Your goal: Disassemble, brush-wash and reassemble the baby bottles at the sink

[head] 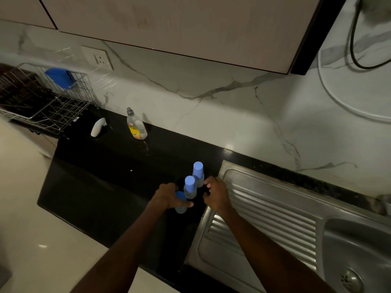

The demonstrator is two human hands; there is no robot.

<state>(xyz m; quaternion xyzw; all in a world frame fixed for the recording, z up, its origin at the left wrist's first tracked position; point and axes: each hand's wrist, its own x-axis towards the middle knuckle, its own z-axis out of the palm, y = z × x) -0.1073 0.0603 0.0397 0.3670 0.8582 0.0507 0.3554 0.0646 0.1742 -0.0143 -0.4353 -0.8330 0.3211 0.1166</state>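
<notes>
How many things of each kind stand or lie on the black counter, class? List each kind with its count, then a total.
Baby bottles with blue caps: 3
Dish soap bottle: 1
White handheld object, lying down: 1
Wire dish rack: 1
Total: 6

open black counter (101, 187) left of clustered bottles (190, 187), drainboard (264, 210) right

We are seeing three blue bottle caps (198, 169) on a black counter (101, 176), a white, grey-veined marble wall (211, 106), a yellow-labelled soap bottle (135, 127), and a ribbed steel sink (275, 212).
</notes>
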